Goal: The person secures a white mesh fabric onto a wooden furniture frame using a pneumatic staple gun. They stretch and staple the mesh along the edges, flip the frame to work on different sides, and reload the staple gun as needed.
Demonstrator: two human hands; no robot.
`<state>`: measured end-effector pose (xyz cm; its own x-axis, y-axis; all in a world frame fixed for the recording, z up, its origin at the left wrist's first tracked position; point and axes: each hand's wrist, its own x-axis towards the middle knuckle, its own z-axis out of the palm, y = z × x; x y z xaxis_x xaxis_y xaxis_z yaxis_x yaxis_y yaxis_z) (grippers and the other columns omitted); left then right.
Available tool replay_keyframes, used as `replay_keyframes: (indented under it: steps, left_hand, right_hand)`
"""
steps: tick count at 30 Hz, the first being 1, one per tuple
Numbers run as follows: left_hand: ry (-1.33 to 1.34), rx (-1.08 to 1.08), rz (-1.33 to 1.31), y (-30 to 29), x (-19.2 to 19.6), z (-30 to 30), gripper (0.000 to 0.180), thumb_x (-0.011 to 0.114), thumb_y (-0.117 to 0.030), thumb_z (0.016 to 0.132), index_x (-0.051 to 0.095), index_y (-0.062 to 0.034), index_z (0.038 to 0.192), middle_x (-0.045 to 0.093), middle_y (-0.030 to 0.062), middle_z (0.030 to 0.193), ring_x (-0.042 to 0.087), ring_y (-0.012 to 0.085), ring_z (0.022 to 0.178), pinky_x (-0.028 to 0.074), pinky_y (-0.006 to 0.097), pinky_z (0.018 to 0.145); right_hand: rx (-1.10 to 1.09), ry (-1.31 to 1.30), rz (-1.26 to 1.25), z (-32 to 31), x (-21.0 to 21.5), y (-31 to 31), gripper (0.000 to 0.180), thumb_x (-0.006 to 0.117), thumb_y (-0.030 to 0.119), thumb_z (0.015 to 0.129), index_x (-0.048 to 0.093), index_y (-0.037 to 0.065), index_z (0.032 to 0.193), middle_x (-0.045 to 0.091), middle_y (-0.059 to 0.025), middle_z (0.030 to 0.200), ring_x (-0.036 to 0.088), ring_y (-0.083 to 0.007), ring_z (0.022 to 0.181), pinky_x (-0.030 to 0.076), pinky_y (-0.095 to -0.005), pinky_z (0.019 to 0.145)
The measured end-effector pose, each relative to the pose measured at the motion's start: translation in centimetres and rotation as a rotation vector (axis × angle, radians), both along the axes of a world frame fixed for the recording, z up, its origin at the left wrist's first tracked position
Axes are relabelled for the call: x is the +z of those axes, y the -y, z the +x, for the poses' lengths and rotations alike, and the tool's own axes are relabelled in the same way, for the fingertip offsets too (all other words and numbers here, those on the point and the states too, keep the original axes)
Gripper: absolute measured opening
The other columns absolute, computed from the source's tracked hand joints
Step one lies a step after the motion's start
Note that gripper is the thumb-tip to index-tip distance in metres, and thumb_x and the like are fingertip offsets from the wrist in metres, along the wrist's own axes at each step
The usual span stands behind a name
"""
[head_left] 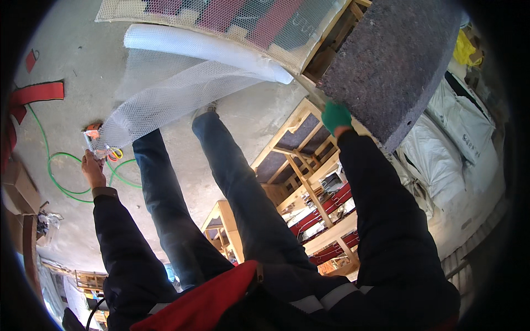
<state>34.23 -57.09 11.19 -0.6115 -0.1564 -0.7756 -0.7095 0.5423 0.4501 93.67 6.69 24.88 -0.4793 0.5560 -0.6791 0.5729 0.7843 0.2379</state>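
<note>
The white plastic mesh (165, 91) is a wide sheet of fine netting, see-through enough for the concrete floor to show behind it. One end is wound into a thick roll (204, 51) that lies slantwise across the upper middle of the view, its far end beside the wooden frame. From the roll the loose sheet fans down and to the left, narrowing to a gathered corner pinched in the bare left hand (93, 168).

The slab (395, 60) is a thick, rectangular block of dark grey-brown, coarse, speckled material with flat faces and square edges. It stands tilted at the upper right, and the green-gloved right hand (335, 117) grips its lower corner.
</note>
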Motion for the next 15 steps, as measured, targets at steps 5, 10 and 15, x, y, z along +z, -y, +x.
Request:
replay_keyframes:
  steps: [5, 10, 15]
  left_hand:
    - [-0.084, -0.269, 0.026, -6.6, -1.0, -1.5, 0.020, 0.056, -0.027, 0.107, 0.063, -0.0089, 0.109, 0.054, 0.0009, 0.091, 0.057, 0.0119, 0.083, 0.056, 0.032, 0.074]
    - [-0.241, -0.272, 0.440, -21.5, -0.5, -4.8, 0.023, 0.062, -0.027, 0.106, 0.062, -0.0054, 0.115, 0.056, 0.0028, 0.091, 0.061, 0.0140, 0.088, 0.057, 0.032, 0.081]
    - [-0.580, -0.794, 0.152, -30.8, -0.9, -4.7, 0.059, 0.071, -0.029, 0.100, 0.051, 0.0026, 0.145, 0.062, 0.0257, 0.134, 0.065, 0.0398, 0.118, 0.049, 0.047, 0.104]
  right_hand:
    - [0.131, 0.157, -0.116, 6.2, 8.7, 5.2, 0.020, 0.065, 0.031, 0.094, 0.070, 0.012, 0.088, 0.067, -0.0143, 0.083, 0.072, -0.0369, 0.076, 0.058, -0.0504, 0.069]
    - [-0.551, 0.054, -0.200, 7.3, 8.9, 14.0, 0.033, 0.064, 0.038, 0.095, 0.064, 0.005, 0.102, 0.073, -0.0175, 0.078, 0.074, -0.0343, 0.073, 0.057, -0.0496, 0.067]
    - [-0.993, 0.021, -0.224, 6.7, 7.2, 21.4, 0.034, 0.070, 0.031, 0.092, 0.066, 0.005, 0.114, 0.074, -0.0165, 0.086, 0.074, -0.0301, 0.070, 0.058, -0.0429, 0.057]
